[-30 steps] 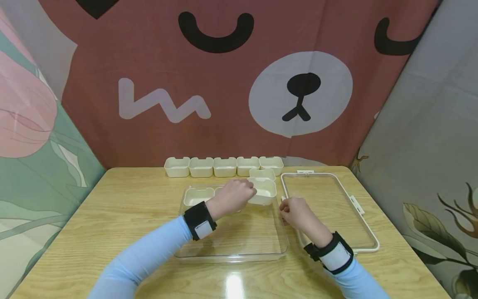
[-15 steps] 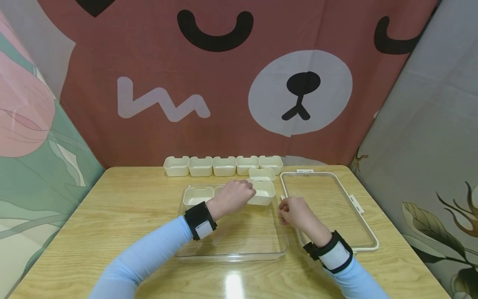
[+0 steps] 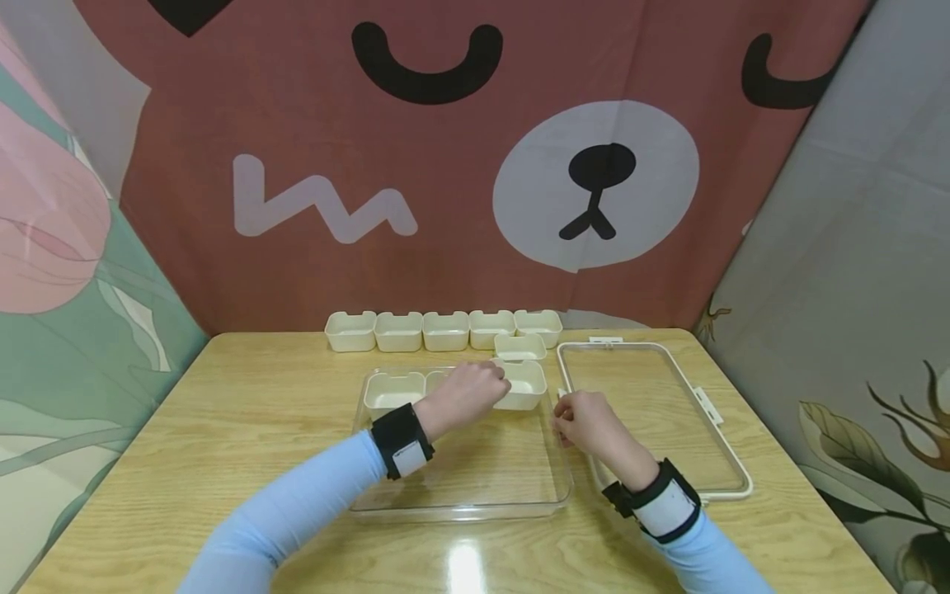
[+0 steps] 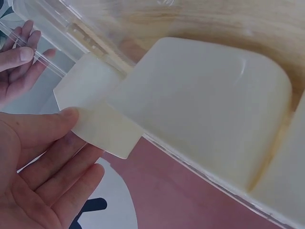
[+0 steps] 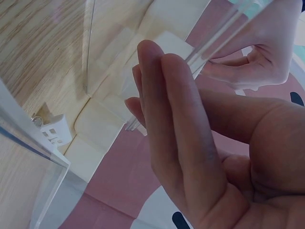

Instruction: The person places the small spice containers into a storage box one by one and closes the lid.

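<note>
My left hand (image 3: pixel 466 396) pinches a small cream bin (image 3: pixel 524 384) by its left side, thumb against fingers, as the left wrist view also shows. This bin is at the far right corner of a clear plastic box (image 3: pixel 460 513). Beside it in the box, another cream bin (image 4: pixel 205 95) is mostly hidden by my left hand in the head view. A further cream bin (image 3: pixel 393 393) sits in the far left corner. My right hand (image 3: pixel 594 427) holds the clear box's right wall, its rim between thumb and fingers.
Several cream bins (image 3: pixel 399 332) line the table's back edge, with one more bin (image 3: pixel 521 346) just in front of their right end. A clear lid with a white frame (image 3: pixel 731 450) and clips lies right of the box. A patterned cloth (image 3: pixel 312 272) hangs behind.
The bin in my left hand has come slightly toward me and lower, into the box's far right corner. My right hand has stayed in place.
</note>
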A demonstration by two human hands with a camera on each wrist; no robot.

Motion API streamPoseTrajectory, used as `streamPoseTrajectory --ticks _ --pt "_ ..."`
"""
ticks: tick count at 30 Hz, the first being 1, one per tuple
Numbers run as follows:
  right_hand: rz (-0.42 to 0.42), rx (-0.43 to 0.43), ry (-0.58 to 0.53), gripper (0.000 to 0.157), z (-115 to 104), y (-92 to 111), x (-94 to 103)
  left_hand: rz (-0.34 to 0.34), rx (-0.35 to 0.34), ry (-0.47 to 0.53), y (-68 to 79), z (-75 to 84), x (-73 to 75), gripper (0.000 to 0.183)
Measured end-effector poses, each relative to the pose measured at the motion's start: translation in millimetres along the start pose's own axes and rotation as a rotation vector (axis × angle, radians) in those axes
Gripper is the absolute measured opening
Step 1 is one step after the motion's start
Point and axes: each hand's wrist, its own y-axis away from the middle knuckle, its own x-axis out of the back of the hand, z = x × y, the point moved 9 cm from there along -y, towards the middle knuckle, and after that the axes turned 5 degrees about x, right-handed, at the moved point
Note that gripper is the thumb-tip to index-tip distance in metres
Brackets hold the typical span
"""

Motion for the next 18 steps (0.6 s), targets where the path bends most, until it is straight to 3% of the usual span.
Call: streamPoseTrajectory --ticks 18 --pt "-0.002 -0.026 0.001 0.007 2.1 -1.9 -1.3 0.007 -0.008 -0.053 2.1 3.3 -9.9 0.026"
